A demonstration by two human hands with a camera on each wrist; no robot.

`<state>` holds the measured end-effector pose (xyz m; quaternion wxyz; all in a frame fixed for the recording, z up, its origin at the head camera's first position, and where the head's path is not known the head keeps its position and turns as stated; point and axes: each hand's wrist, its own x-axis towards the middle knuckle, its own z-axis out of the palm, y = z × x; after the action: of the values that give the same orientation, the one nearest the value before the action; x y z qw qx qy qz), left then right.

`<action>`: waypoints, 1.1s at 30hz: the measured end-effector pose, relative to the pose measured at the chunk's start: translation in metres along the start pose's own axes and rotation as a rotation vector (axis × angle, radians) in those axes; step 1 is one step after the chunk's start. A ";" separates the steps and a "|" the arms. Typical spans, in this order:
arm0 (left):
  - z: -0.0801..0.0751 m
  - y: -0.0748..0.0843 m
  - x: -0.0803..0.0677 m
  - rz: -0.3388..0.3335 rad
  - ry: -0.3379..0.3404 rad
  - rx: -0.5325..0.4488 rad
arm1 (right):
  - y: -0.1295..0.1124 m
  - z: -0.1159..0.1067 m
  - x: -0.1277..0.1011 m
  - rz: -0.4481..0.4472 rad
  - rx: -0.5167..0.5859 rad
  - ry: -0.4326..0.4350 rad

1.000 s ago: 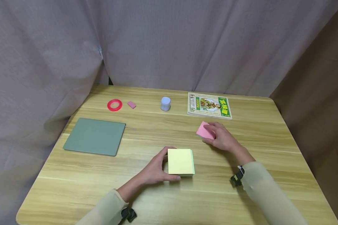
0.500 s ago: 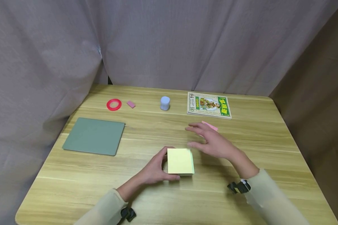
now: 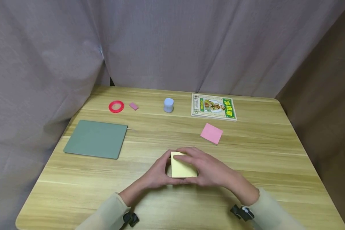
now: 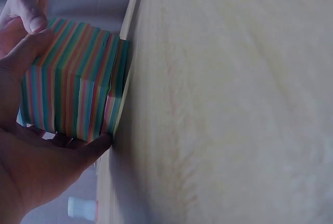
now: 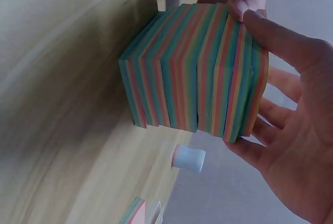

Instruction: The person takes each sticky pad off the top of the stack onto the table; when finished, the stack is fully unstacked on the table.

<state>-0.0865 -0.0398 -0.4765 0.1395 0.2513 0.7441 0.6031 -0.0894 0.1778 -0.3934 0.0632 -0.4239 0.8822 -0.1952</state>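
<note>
A tall stack of sticky note pads (image 3: 183,170) stands on the table in front of me, yellow on top. Its striped sides in several colours fill much of the left wrist view, where the stack's layers (image 4: 78,86) sit slightly out of line. My left hand (image 3: 157,174) grips the stack from the left, thumb at the near side. From the right, my right hand (image 3: 211,167) holds the upper part, with thumb and fingers on opposite sides. The two thumbs meet at the near side. Farther off lies a pink sticky note pad (image 3: 211,133), apart from both hands.
At the left lies a green notebook (image 3: 96,139). Along the back are a red tape roll (image 3: 110,106), a small pink block (image 3: 134,106), a pale round-cornered container (image 3: 168,105) and an illustrated booklet (image 3: 213,107). Grey curtains (image 3: 161,44) hang behind the table.
My right hand has let go of the pink pad, come back toward me and left, and taken hold of the stack. The left hand has stayed in place.
</note>
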 end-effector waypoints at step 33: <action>0.000 0.002 0.001 -0.042 -0.004 -0.026 | 0.199 -0.027 -0.080 0.629 0.046 0.233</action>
<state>-0.0871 -0.0394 -0.4743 0.1570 0.2351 0.7410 0.6092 -0.1905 0.3602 -0.4520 0.0284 -0.1040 0.9665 -0.2331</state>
